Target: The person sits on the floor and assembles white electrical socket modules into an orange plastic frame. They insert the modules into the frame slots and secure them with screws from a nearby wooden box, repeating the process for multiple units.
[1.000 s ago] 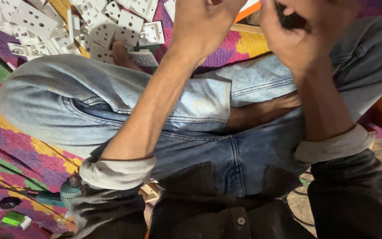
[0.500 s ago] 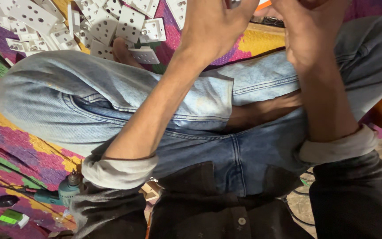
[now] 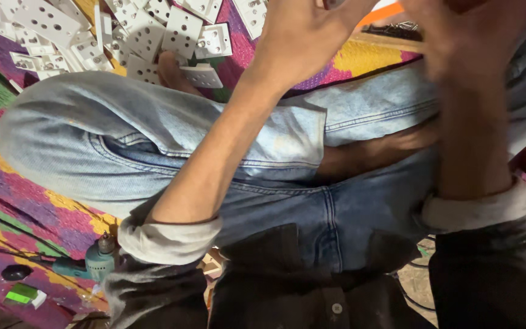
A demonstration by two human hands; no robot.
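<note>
Both hands (image 3: 391, 36) risen, fingertips cropped; grip, held thing's axis: cannot tell; white plates (image 3: 147, 33) beyond.

Warm indoor light, soft shadows under the arms, motion blur on raised right hand (image 3: 470, 36), edges stretched

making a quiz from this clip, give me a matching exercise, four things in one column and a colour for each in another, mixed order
Things:
1. pile of socket plates
2. jeans
3. small power drill
4. rolled sleeve cuff

Colours:
A. pale grey
B. teal
C. white
D. light blue

Pairs: 1-C, 2-D, 3-B, 4-A
</note>
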